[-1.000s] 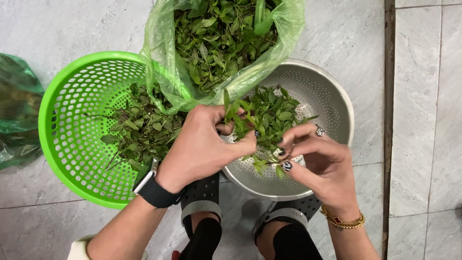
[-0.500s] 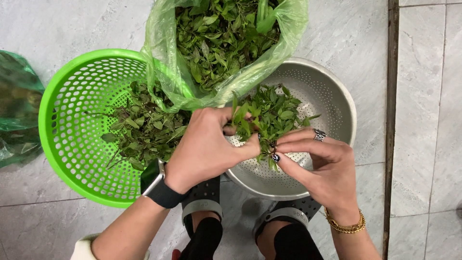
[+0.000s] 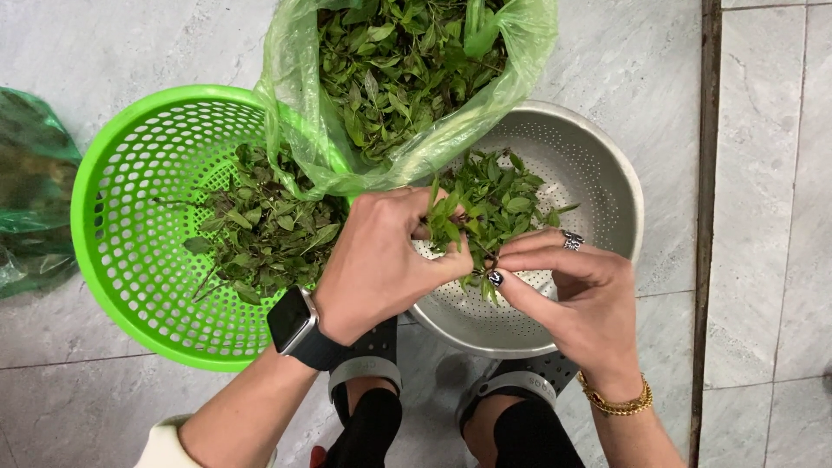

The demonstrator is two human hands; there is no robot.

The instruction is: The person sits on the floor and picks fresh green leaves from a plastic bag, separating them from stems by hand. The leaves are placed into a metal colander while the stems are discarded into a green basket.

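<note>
My left hand (image 3: 386, 260), with a black watch on the wrist, grips a sprig of green herbs (image 3: 458, 227) over the metal colander (image 3: 607, 186). My right hand (image 3: 576, 295), wearing a ring and a gold bracelet, pinches the lower end of the same sprig at its stem. A loose heap of picked leaves (image 3: 511, 195) lies in the colander just behind the hands. A green plastic bag of herbs (image 3: 403, 69) stands open at the top, resting over both containers.
A bright green plastic basket (image 3: 130, 234) on the left holds stems and leaves (image 3: 260, 230). Another dark green bag (image 3: 30, 195) lies at the far left edge. My feet in grey sandals (image 3: 520, 386) stand below the colander on the grey tiled floor.
Both hands have shifted slightly right and down over the colander; my right hand's fingers have closed in on the sprig's stem under the left hand.
</note>
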